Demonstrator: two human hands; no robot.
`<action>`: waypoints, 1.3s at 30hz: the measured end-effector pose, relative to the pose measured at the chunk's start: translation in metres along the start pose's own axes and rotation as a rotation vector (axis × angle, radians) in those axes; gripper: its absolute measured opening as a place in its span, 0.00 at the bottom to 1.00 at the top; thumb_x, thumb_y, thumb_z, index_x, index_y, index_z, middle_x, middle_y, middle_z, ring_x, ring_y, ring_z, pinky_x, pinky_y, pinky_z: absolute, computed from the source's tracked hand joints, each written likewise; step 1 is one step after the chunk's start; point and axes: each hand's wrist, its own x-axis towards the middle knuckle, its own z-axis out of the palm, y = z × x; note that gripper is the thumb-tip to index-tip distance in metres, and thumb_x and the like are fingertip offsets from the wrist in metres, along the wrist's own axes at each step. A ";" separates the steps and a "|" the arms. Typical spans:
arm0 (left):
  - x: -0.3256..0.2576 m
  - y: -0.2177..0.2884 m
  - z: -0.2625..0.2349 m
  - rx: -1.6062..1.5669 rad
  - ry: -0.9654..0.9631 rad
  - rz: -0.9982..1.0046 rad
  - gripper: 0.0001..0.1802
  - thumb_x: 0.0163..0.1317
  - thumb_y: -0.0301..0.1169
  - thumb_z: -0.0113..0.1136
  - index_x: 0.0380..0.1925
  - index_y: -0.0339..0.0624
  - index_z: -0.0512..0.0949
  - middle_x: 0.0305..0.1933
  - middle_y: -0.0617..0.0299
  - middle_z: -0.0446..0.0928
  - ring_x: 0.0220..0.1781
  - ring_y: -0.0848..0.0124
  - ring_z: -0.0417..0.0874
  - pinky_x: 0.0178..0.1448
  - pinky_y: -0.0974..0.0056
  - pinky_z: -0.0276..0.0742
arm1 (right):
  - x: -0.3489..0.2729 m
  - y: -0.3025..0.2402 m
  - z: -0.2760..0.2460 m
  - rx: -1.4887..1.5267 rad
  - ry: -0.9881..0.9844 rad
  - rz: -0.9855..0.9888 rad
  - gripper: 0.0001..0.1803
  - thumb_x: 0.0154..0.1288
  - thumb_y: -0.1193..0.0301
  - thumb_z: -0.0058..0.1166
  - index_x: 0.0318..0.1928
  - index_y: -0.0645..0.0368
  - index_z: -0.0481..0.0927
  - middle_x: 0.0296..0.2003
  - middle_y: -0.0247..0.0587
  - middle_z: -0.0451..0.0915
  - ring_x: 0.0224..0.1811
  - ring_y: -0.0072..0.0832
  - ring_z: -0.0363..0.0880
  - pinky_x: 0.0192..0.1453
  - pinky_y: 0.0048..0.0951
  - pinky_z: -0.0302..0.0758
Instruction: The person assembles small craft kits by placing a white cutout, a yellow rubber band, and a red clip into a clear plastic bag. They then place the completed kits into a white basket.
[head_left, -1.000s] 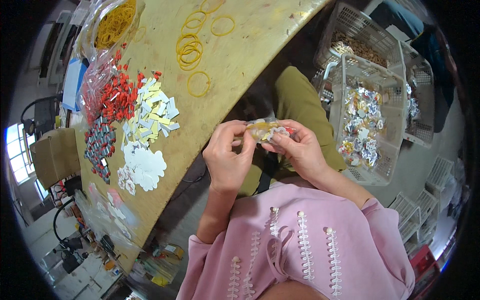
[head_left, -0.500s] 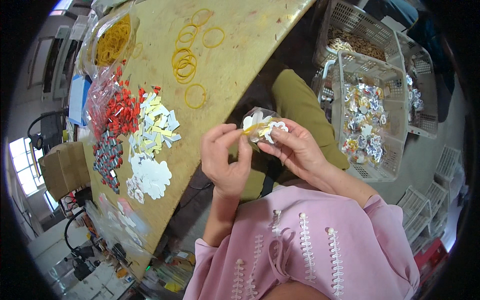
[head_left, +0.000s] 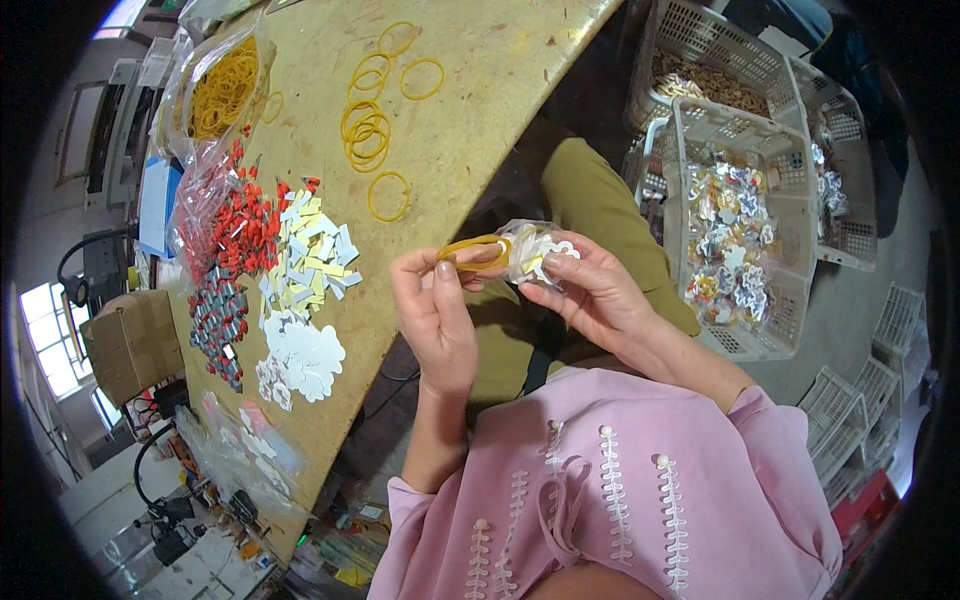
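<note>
My left hand (head_left: 435,305) is closed on a yellow rubber band (head_left: 470,248), stretched out to the left from a small clear plastic bag (head_left: 522,240). White scalloped pieces and a bit of pale yellow show inside the bag. My right hand (head_left: 600,290) pinches the bag at its right side, thumb on top. Both hands are above my lap, just off the table's edge. Several loose rubber bands (head_left: 367,135) lie on the table beyond my left hand.
On the yellowish table (head_left: 480,90) lie red-and-grey small parts (head_left: 240,225), pale folded strips (head_left: 315,250), white scalloped cards (head_left: 305,355) and a bag of rubber bands (head_left: 222,90). At right, a plastic crate (head_left: 790,270) holds filled packets; another crate (head_left: 720,40) holds brown pieces.
My left hand has drawn a little to the left, pulling the rubber band out into a wide loop from the bag. My right hand stays nearly in place.
</note>
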 end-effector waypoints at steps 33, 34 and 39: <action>-0.004 0.008 -0.003 0.147 0.047 0.122 0.07 0.56 0.21 0.66 0.36 0.36 0.82 0.37 0.61 0.84 0.38 0.73 0.83 0.40 0.71 0.75 | -0.010 -0.005 0.026 -0.124 -0.090 -0.012 0.24 0.66 0.70 0.57 0.60 0.60 0.69 0.55 0.42 0.76 0.56 0.29 0.76 0.59 0.33 0.77; -0.006 0.014 -0.008 0.112 0.033 0.138 0.05 0.57 0.20 0.65 0.34 0.36 0.82 0.37 0.61 0.84 0.38 0.73 0.83 0.40 0.70 0.75 | -0.009 -0.005 0.026 -0.257 -0.118 -0.095 0.27 0.64 0.68 0.58 0.62 0.60 0.68 0.58 0.43 0.74 0.59 0.31 0.74 0.64 0.35 0.73; 0.005 0.026 -0.011 0.461 0.010 0.330 0.02 0.58 0.19 0.62 0.30 0.36 0.80 0.35 0.58 0.83 0.39 0.67 0.83 0.44 0.66 0.76 | -0.003 -0.018 0.027 -0.662 -0.305 -0.409 0.30 0.63 0.72 0.58 0.64 0.62 0.67 0.63 0.42 0.70 0.66 0.29 0.67 0.71 0.32 0.61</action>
